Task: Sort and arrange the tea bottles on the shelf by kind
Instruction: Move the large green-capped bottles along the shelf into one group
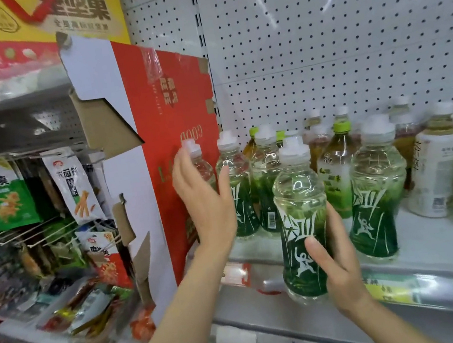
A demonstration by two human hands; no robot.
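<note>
Right hand gripping green-label bottle, left hand seemingly open

Six green-label clear bottles, two lime-capped bottles, one white-label bottle

Viewpoint: one head-worn wide-angle camera, at about the height of the bottle caps.
Facing: forward and slightly down toward a white shelf backed by a pegboard panel.
Nearness: close; the left hand and right hand reach in from the bottom edge, forearms filling the lower middle.
Framing: the tea bottles sit right of centre, a red cardboard box stands at centre, and hanging snack packets fill the left.
Distortion: straight shelf edges bow near the borders.
Shared views: only one view.
</note>
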